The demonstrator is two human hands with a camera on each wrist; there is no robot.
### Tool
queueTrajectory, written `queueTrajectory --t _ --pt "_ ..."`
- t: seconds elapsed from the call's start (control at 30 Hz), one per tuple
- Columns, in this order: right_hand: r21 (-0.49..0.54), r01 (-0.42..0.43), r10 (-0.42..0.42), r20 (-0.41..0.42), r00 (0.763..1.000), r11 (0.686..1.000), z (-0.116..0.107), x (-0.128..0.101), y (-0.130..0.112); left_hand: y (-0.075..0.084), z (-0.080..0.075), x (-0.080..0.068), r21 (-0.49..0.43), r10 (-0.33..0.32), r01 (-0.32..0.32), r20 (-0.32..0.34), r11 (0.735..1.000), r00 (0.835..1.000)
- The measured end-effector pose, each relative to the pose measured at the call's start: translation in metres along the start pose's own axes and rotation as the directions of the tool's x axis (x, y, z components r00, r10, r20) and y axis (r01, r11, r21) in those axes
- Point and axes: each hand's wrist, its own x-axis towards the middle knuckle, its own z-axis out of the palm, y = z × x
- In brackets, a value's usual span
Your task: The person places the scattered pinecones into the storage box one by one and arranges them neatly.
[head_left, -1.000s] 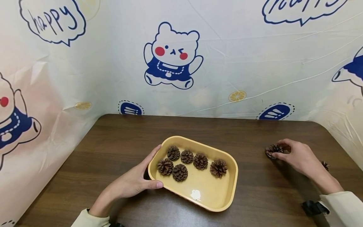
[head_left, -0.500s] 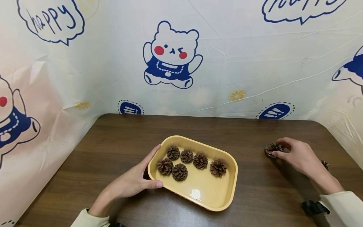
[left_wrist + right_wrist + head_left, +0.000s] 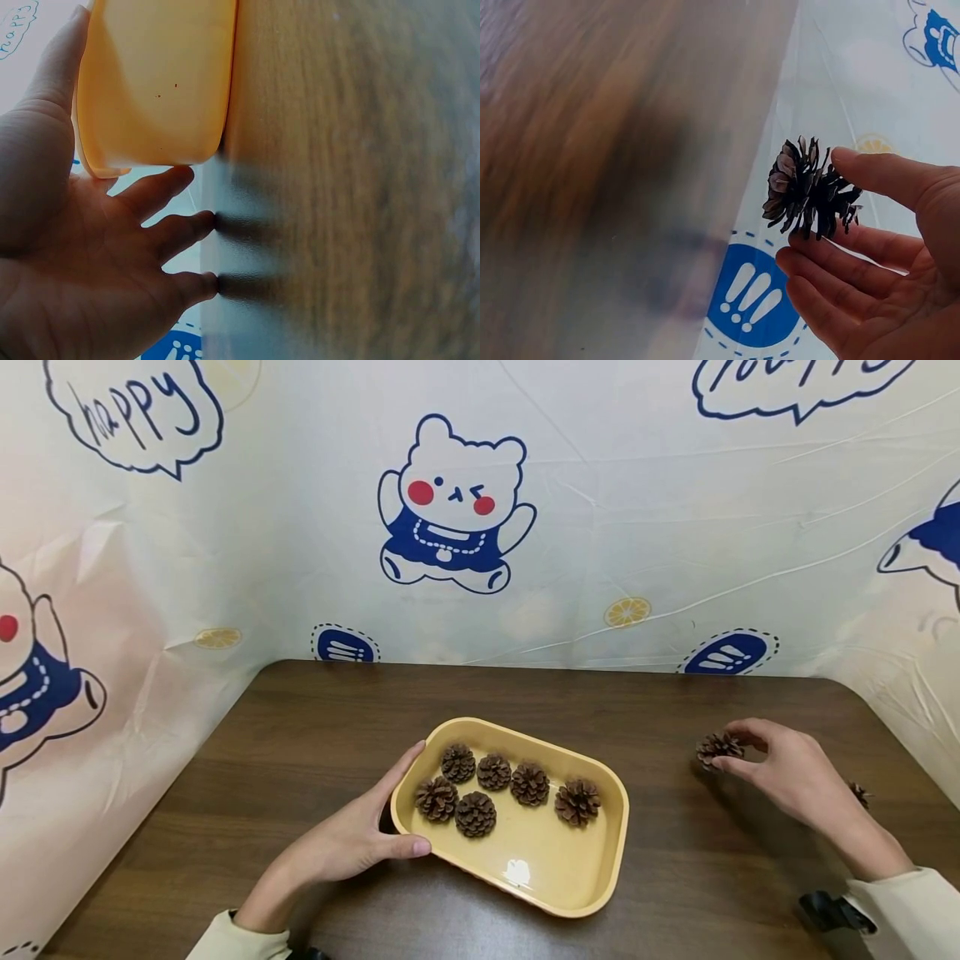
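My left hand [image 3: 360,835] holds the left end of a yellow rectangular tray [image 3: 617,852], thumb on the near rim and index finger along the end wall. In the left wrist view the other fingers [image 3: 184,238] spread out below the tray end, with tips at the tabletop. Several brown pine cones [image 3: 476,815] lie in the tray, mostly toward its left and far side. Off to the right, my right hand [image 3: 787,772] pinches another pine cone [image 3: 717,752] between thumb and fingers. The right wrist view shows this pine cone [image 3: 810,191] tilted sideways, its scales spread.
One more pine cone [image 3: 859,795] lies on the brown wooden table [image 3: 337,710], partly behind the right forearm. A pale printed sheet [image 3: 570,527] with cartoon bears stands behind the table and along both sides.
My right hand has moved slightly left and away from me with the pine cone between its fingers. The left hand and tray have stayed in place.
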Motion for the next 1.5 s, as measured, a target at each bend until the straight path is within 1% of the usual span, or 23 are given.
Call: queueTrajectory --t 0.3,0.4,0.6,0.93,1.17,1.4,1.5 --pt "0.004 0.056 -0.055 -0.061 0.997 0.998 -0.002 -0.004 -0.018 0.001 0.0 0.0 0.003 0.001 -0.001 -0.001 1.0 1.0" --pt "0.003 0.086 -0.086 -0.088 0.992 0.996 -0.003 -0.005 -0.026 0.0 0.0 0.0 0.001 0.003 -0.003 -0.002 1.0 1.0" --pt "0.001 0.151 -0.149 -0.152 0.977 0.989 -0.004 -0.008 -0.039 0.0 0.0 0.0 0.0 0.004 -0.004 -0.002 1.0 1.0" --pt "-0.01 0.222 -0.22 -0.193 0.956 0.975 -0.006 -0.014 -0.056 -0.001 0.001 0.0 -0.004 0.009 -0.009 -0.002 1.0 1.0" --pt "-0.018 0.278 -0.274 -0.231 0.934 0.961 -0.008 -0.019 -0.069 -0.001 0.001 0.0 -0.011 0.007 -0.007 -0.001 1.0 1.0" --pt "-0.001 0.331 -0.319 -0.261 0.911 0.944 -0.004 -0.022 -0.08 -0.001 0.001 0.0 -0.012 0.012 -0.012 -0.002 1.0 1.0" --pt "0.006 0.343 -0.329 -0.271 0.905 0.939 -0.002 -0.024 -0.084 -0.001 0.001 0.001 -0.014 0.015 -0.015 -0.003 1.0 1.0"
